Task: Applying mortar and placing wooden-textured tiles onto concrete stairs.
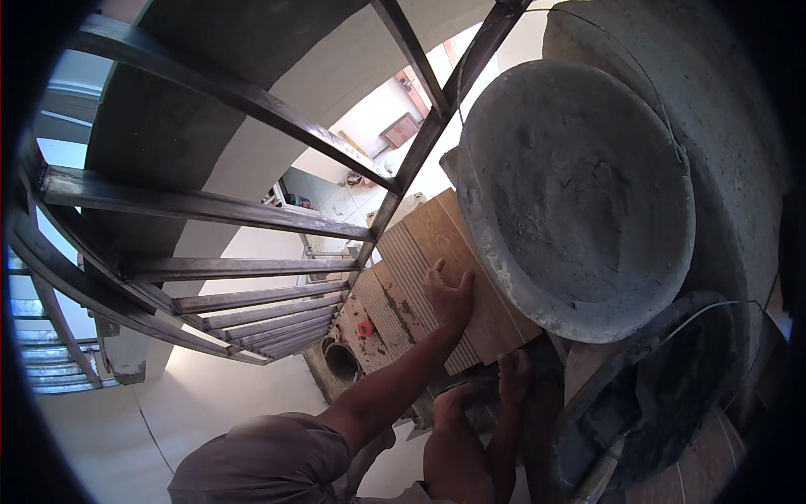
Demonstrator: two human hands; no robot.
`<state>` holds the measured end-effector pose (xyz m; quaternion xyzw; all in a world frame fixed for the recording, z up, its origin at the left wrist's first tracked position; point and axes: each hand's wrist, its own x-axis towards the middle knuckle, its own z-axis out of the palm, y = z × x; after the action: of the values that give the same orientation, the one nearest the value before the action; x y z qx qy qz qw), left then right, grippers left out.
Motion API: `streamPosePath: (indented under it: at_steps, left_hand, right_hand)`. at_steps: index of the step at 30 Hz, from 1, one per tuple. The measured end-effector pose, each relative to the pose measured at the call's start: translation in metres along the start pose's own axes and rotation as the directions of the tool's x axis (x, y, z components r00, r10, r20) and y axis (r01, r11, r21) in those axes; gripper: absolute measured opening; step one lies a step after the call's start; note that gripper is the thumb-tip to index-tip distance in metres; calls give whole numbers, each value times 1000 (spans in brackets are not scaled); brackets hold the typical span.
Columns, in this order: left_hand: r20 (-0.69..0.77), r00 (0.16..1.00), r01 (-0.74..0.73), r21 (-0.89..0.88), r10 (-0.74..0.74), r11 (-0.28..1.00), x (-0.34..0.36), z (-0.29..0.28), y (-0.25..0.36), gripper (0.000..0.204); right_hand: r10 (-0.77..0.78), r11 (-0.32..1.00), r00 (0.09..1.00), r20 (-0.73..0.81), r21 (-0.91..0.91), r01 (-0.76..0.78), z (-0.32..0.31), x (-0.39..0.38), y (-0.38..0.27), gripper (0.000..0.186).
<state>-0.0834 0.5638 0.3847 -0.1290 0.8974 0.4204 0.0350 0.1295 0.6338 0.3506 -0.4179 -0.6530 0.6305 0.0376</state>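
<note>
A wood-look tile (pixel 474 315) with a ribbed band along one side lies on a step in the middle. My left hand (pixel 449 294) rests on its upper face, fingers spread and not wrapped around anything. At the tile's near edge is my right hand (pixel 514 375), its fingers curled against that edge; shadow hides part of the grip. Beyond the left hand, the ribbed and plain tiles of the lower step (pixel 382 307) are spotted with mortar crumbs. On them sits a small red ring-shaped piece (pixel 365 328).
A dark metal railing (pixel 277 223) slants along the left. A large mortar-coated bucket (pixel 579 202) with a wire handle stands at the right. Below it, a dark bucket (pixel 663 395) holds a tool with a pale handle (pixel 600 470). A small round container (pixel 342 361) is near the railing's foot.
</note>
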Motion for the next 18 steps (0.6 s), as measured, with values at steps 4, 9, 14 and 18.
streamPosePath:
  at_steps: [4, 9, 14, 18]
  left_hand:
    - [25, 998, 56, -83, -54, 995, -3, 2, 0, 65]
    - [-1, 999, 32, -36, -33, 999, 3, -1, -4, 67]
    - [150, 988, -54, 46, 47, 997, -7, -7, -8, 73]
    - [312, 940, -224, 265, 136, 938, -14, -34, -21, 77]
  right_hand:
    - [-26, 999, 999, -45, -37, 25, -3, -2, 3, 29]
    - [6, 995, 1000, -17, -102, -8, 4, 6, 9, 29]
    - [117, 988, 993, -4, -102, -117, 0, 16, 8, 29]
    - [69, 963, 997, -26, -258, -74, 3, 16, 0, 31]
